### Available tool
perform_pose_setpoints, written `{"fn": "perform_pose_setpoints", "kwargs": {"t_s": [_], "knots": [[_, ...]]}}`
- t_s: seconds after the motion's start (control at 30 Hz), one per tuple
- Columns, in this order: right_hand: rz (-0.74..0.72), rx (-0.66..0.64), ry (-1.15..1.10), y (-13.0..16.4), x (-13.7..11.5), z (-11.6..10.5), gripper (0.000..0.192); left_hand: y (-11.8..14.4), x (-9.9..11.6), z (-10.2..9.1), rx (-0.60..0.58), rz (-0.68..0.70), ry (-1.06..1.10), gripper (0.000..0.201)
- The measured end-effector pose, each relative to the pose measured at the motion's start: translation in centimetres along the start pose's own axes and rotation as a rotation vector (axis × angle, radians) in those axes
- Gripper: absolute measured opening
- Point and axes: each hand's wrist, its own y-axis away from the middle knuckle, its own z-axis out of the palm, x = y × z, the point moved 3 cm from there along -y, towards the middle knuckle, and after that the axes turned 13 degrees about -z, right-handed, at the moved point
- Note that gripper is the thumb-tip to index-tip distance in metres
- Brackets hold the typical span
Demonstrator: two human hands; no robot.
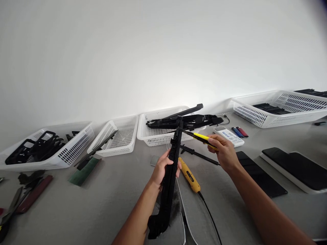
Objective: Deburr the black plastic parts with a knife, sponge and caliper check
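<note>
My left hand (pixel 165 166) is wrapped round a long black plastic trim piece (pixel 170 180), gripping it near its middle. The piece stands tilted, its wide end toward me and its narrow end over the middle white basket. In my right hand (pixel 223 149) is a slim tool (pixel 201 137) with a yellow ribbed grip and a thin black tip. That tip reaches the trim piece's upper part; whether it touches I cannot tell. A yellow corded hand tool (pixel 189 175) lies on the table just right of my left hand.
Black parts lie across the middle white basket (pixel 153 139). More baskets stand at left (pixel 76 146), beside it (pixel 125 146), and at right (pixel 250 115). Two lighters (pixel 240 132), a white box (pixel 230 136), black panels (pixel 260 173) and scissors (pixel 12 207) rest on the grey table.
</note>
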Motion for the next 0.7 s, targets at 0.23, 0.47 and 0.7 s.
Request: {"fn": "perform_pose_setpoints", "kwargs": {"t_s": [0.23,0.47,0.7], "knots": [[0.015,0.009,-0.026,-0.20,0.33,-0.60,0.031,0.06,0.14,-0.04,0.013,0.009,0.012,0.056],[0.084,-0.042,0.030,-0.20,0.28,-0.73,0.040,-0.04,0.07,0.00,0.015,0.008,0.003,0.056],[0.137,-0.143,0.039,0.03,0.42,-0.47,0.040,0.01,0.07,-0.01,0.005,0.008,-0.011,0.056]]}}
